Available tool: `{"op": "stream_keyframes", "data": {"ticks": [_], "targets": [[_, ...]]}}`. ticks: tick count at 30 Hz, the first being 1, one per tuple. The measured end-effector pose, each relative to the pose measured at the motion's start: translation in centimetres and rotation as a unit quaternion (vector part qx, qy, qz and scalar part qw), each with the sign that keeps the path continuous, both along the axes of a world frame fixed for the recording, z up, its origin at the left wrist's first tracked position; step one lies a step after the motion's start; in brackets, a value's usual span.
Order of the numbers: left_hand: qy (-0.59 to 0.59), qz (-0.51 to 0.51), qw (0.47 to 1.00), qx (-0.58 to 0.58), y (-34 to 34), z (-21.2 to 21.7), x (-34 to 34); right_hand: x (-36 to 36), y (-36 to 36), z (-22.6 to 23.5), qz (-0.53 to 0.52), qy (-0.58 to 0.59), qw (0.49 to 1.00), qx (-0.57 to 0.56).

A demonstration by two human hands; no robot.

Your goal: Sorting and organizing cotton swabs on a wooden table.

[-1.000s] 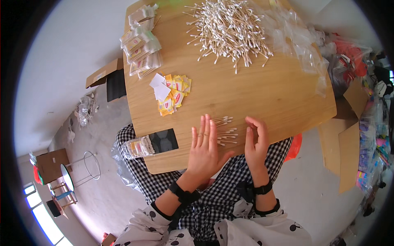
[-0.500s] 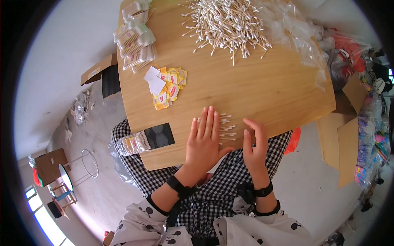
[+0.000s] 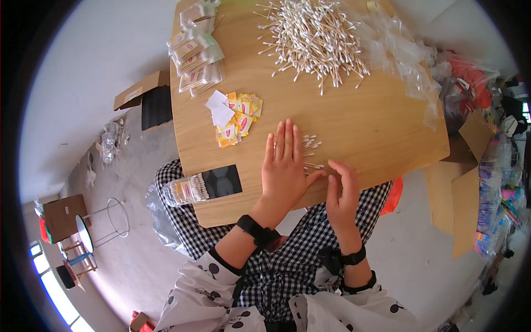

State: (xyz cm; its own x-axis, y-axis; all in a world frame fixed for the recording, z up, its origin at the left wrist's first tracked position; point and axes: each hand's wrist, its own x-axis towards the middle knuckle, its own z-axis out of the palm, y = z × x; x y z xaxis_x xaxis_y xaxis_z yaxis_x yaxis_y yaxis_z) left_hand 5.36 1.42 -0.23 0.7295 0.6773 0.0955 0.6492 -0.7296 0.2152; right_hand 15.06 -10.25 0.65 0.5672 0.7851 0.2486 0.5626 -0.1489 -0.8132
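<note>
A small bunch of white-tipped wooden cotton swabs (image 3: 311,152) lies near the front edge of the round light wooden tabletop (image 3: 376,122), partly hidden under the two hands. The left hand (image 3: 285,166) lies flat and released on the wood, fingers straight and together, its thumb side touching the swabs. The right hand (image 3: 343,191) stands just beside them at the table edge, fingers loosely curled and grasping nothing that shows; its fingertips are near the lowest swabs.

To the left of the left hand lie a scatter of small yellow and white paper packets (image 3: 235,119). Near the front left edge sits a clear plastic bag filled with swabs (image 3: 188,190), touching a flat black rectangular device (image 3: 222,181). At the far left of the tabletop is a stack of filled clear bags (image 3: 196,50). At the far middle spreads a large loose pile of cotton swabs (image 3: 312,36), with empty clear plastic bags (image 3: 401,55) to its right.
</note>
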Motion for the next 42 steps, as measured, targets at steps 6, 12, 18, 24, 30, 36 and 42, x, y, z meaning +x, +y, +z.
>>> {"op": "stream_keyframes", "data": {"ticks": [6,12,18,24,30,36,42], "targets": [[-0.145,0.028,0.972,-0.185,1.0,2.8,-3.6,-0.1,1.1,0.4,0.032,-0.049,0.998,-0.012],[-0.472,0.106,0.791,-0.375,0.5,1.9,-6.1,-0.6,2.9,-0.5,0.055,-0.096,0.991,-0.078],[-0.531,0.150,0.719,-0.422,0.5,2.1,-3.6,1.8,4.3,-0.6,0.045,-0.059,0.997,-0.038],[-0.564,0.169,0.676,-0.444,-0.8,2.2,-1.7,0.3,5.0,-2.1,-0.015,0.217,0.969,0.121],[-0.579,0.169,0.652,-0.459,-1.6,1.9,-1.8,-2.1,6.5,-2.3,-0.023,0.402,0.871,0.281],[-0.586,0.158,0.664,-0.437,-1.7,1.9,-1.1,-1.3,7.1,-1.4,-0.016,0.497,0.801,0.333],[-0.604,0.155,0.647,-0.439,0.7,1.8,-0.1,1.1,7.7,-1.4,0.049,0.323,0.930,0.168]]}}
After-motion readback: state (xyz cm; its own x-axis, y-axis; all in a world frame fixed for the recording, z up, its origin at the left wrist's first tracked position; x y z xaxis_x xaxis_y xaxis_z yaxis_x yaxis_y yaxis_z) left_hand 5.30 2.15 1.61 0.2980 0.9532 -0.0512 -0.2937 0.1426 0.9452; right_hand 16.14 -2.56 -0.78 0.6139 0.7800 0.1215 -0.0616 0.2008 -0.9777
